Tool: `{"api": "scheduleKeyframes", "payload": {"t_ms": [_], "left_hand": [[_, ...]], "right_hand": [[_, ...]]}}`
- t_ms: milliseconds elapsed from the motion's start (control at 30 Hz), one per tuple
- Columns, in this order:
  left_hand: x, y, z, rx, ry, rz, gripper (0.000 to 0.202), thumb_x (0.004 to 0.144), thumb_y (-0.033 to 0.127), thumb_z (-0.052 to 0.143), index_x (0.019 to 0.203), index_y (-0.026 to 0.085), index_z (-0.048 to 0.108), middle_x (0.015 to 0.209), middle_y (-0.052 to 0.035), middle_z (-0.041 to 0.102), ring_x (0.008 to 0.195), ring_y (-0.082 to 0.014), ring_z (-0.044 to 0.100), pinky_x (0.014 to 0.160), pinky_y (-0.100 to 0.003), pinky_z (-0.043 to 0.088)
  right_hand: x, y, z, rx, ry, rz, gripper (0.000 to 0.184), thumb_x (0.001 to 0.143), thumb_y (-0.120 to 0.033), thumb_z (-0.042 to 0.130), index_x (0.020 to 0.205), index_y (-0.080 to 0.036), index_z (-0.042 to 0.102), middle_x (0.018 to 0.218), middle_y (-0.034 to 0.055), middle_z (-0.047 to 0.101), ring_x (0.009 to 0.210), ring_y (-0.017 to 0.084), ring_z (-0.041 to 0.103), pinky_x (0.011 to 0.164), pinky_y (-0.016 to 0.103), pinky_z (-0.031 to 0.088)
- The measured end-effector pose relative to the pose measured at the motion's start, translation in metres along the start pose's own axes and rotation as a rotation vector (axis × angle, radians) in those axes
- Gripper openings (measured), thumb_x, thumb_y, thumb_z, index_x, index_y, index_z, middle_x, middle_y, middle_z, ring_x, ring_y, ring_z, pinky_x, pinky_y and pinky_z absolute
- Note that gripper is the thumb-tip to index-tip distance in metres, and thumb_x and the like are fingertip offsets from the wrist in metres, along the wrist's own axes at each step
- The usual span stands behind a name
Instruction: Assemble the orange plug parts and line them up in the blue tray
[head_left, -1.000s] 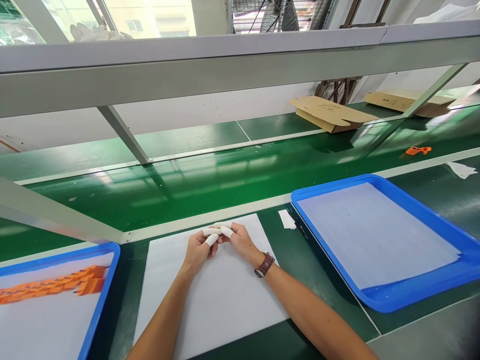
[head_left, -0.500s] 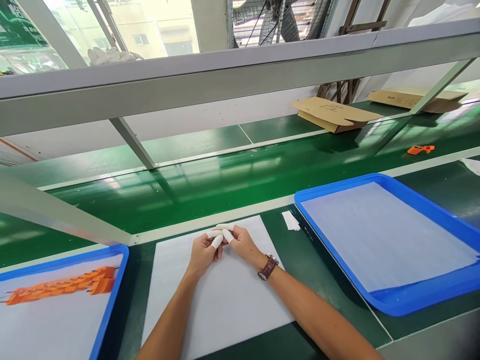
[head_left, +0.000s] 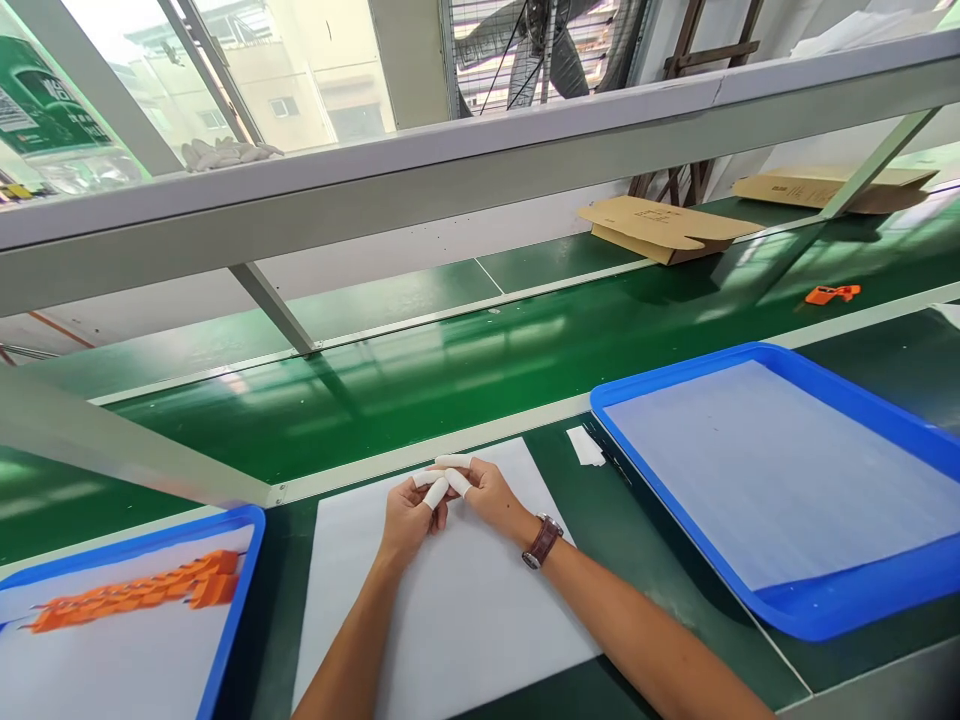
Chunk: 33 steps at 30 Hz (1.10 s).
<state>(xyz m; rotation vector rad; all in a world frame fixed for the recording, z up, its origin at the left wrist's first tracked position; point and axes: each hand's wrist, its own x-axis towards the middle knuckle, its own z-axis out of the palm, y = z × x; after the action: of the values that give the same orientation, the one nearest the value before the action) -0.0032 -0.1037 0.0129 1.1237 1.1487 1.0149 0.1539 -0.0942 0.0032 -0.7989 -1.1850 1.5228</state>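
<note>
My left hand (head_left: 412, 515) and my right hand (head_left: 486, 497) meet fingertip to fingertip above the upper part of a white paper sheet (head_left: 480, 620). White finger cots cover the thumbs and index fingers of both. Each hand is closed in a pinch, and the tips press together at one spot. Whatever lies between them, if anything, is hidden or too small to make out. A watch with a brown strap (head_left: 541, 541) is on my right wrist.
At left, a blue tray (head_left: 251, 560) holds a row of orange parts (head_left: 142, 590). Another blue tray (head_left: 795, 620), lined with paper, lies right. A white scrap (head_left: 585, 447) sits between. Beyond are a green belt (head_left: 450, 370), an orange piece (head_left: 831, 294), flattened cardboard (head_left: 667, 225) and a raised rail (head_left: 450, 170).
The camera view has shifted slightly, so the scene sits a little differently in the picture. My hands keep the same pinched pose over the paper.
</note>
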Motion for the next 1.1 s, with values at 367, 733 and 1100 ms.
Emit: {"api": "scheduleKeyframes", "payload": {"t_ms": [367,733,1100], "left_hand": [[0.004,0.002,-0.001,-0.084,-0.067,-0.012,0.028,0.08,0.041,0.072,0.089,0.015,0.069,0.068,-0.0028,0.067,0.042,-0.0083,0.047,0.04,-0.022,0.031],[0.006,-0.002,-0.003,-0.018,-0.072,-0.006,0.027,0.083,0.041,0.069,0.084,0.014,0.068,0.055,-0.0016,0.062,0.042,-0.0093,0.047,0.042,-0.022,0.032],[0.004,-0.001,-0.001,0.052,-0.051,0.02,0.027,0.084,0.042,0.068,0.082,0.015,0.067,0.05,0.0013,0.057,0.042,-0.0106,0.048,0.042,-0.022,0.036]], "right_hand": [[0.006,-0.006,-0.004,0.124,-0.022,0.054,0.032,0.09,-0.039,0.062,0.112,-0.02,0.075,0.071,-0.0003,0.061,0.075,0.016,0.061,0.083,0.035,0.054],[0.007,-0.002,-0.004,0.067,-0.013,0.022,0.032,0.09,-0.036,0.061,0.114,-0.02,0.074,0.072,-0.0002,0.063,0.074,0.016,0.06,0.079,0.033,0.053],[0.004,0.008,-0.002,-0.098,0.02,-0.034,0.035,0.093,-0.035,0.056,0.12,-0.019,0.071,0.074,0.0008,0.065,0.074,0.017,0.062,0.074,0.032,0.051]]}}
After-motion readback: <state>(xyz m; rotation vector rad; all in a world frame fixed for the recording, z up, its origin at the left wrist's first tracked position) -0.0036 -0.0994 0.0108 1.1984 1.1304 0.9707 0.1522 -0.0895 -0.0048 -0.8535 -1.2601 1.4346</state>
